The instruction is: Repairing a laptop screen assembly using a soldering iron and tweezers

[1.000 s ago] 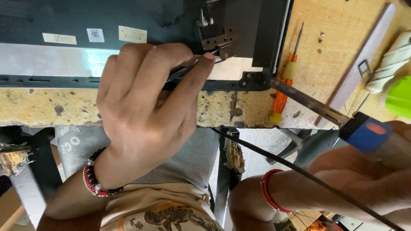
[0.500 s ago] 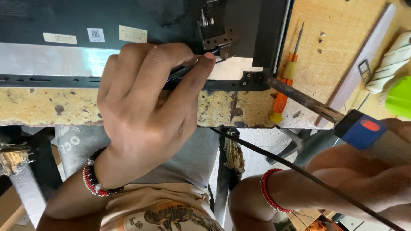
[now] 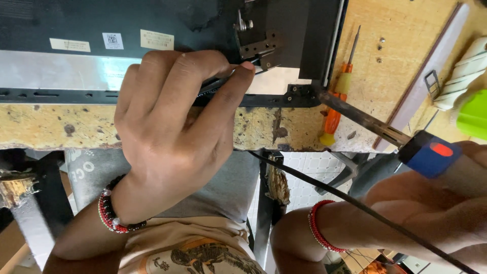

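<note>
Nearest, the right hand sits low at the edge of view, its fingers closed around a blue-collared iron whose dark tip runs up toward the hinge corner of the lid. The left hand is curled shut, thumb and fingertips pinching a thin tool against the lid's black strip, just short of the metal hinge. Beyond the fingers lies an orange screwdriver. Best to keep the pinch firm and the tip off the skin.
</note>
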